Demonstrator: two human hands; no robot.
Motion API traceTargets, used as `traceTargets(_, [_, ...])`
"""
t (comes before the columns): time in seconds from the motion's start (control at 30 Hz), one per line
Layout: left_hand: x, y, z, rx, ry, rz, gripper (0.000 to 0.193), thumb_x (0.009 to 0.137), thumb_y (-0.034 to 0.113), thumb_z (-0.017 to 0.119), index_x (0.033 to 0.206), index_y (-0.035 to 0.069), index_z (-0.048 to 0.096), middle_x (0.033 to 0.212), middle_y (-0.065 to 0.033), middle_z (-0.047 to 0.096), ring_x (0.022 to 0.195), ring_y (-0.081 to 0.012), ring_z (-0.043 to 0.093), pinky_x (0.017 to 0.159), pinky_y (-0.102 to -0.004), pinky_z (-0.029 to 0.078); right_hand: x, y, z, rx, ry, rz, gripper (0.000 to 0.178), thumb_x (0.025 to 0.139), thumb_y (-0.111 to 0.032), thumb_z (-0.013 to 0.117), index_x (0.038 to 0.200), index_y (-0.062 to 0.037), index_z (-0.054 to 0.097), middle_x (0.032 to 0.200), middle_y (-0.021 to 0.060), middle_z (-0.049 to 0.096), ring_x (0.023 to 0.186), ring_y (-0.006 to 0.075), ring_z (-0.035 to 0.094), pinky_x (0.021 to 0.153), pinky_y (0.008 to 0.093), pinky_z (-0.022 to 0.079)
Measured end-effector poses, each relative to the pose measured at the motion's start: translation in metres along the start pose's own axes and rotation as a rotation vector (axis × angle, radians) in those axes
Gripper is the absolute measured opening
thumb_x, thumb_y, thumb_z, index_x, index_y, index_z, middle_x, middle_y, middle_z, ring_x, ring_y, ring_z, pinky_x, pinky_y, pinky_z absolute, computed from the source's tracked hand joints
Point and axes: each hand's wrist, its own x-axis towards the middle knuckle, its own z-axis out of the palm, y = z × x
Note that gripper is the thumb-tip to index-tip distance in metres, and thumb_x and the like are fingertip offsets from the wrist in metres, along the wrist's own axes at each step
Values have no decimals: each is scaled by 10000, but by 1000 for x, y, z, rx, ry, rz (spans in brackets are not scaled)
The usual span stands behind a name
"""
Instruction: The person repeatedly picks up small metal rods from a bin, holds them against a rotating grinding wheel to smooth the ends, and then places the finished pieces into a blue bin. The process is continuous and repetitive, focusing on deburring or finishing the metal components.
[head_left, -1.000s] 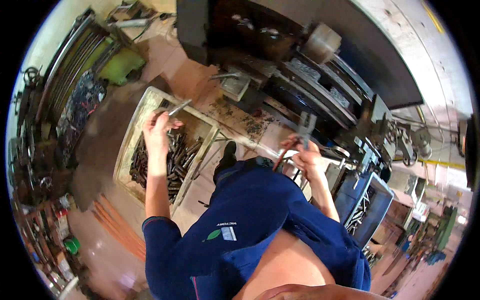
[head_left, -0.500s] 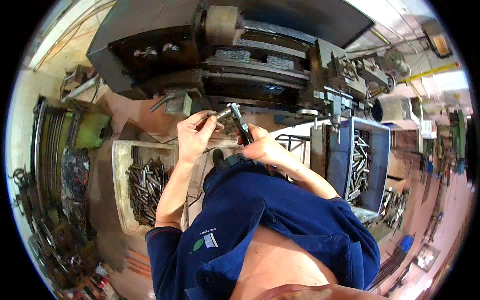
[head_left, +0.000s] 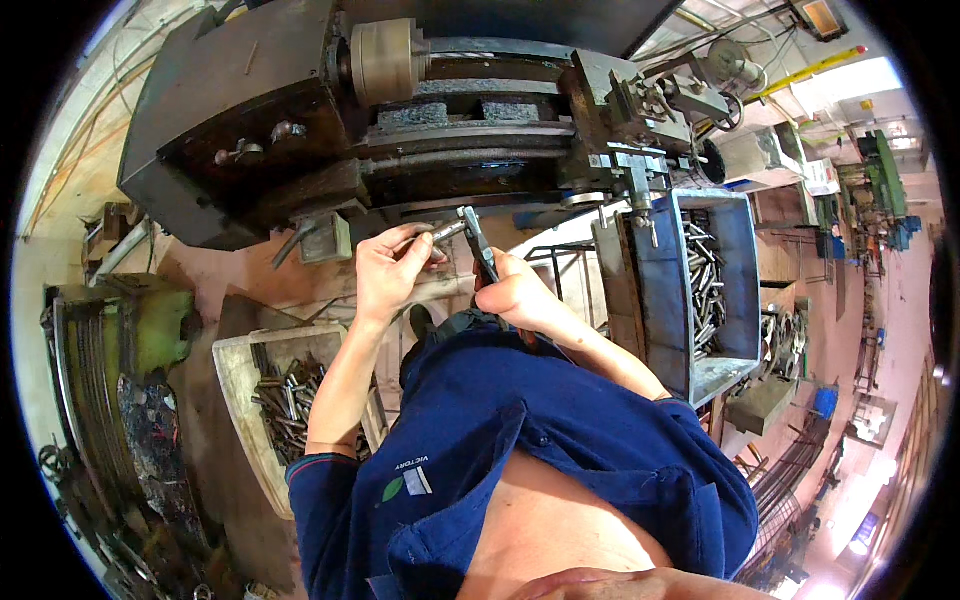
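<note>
In front of my body, my left hand pinches a short, round metal rod between thumb and fingers. My right hand is wrapped round a hand tool with a silver head and a dark grip; its exact kind is hard to make out. The tool's head meets the far end of the rod, and the two hands are a short way apart. Below and left of my left hand, a whitish bin contains a heap of metal rods. A blue bin to my right holds more rods.
A large dark lathe stands across the far side, with its chuck at the left and tool carriage at the right. A green machine is at the far left. A metal frame stands beyond my right forearm.
The whole view has shifted, so the lathe and both bins appear further left. Both hands keep their hold, with the tool's head still at the rod's end.
</note>
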Motion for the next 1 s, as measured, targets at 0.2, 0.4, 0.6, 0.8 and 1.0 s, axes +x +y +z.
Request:
traceTargets(0.2, [10,-17,-14,-136,-117,-84,224,849,147,581,953,-51,576,751,-96,631,651,-162,624,583,-254,491,-2,-4,11,-63,48,164,192,607,-122,545,762,-16,501,679,38,524,649,136,487,581,271,379])
traceTargets(0.4, [15,-27,-16,-118,-142,-141,276,851,164,586,1047,-25,544,796,-68,627,700,-124,604,631,-242,477,-1,22,11,360,207,60,136,626,-44,485,759,-26,501,681,25,512,631,127,481,579,257,380])
traceTargets(0.6, [-5,-60,28,7,-457,-232,611,781,183,669,1249,-62,362,1120,-138,543,1052,-202,517,920,-338,402,39,40,-27,463,369,-63,144,671,-29,509,813,-52,510,690,16,512,629,123,497,584,258,408])
traceTargets(0.8, [45,-85,92,60,-493,-80,624,694,58,681,1236,-10,379,1085,-85,531,985,-175,519,868,-308,422,81,18,-67,545,438,-141,183,626,-8,540,789,-47,465,642,-25,410,592,77,380,481,246,317])
traceTargets(1.0, [101,-70,133,-161,-364,-300,588,621,-54,643,1164,13,426,977,-67,565,881,-155,566,771,-278,475,111,9,-113,448,432,-152,171,622,-11,532,770,-58,461,681,-24,432,606,81,377,539,221,330])
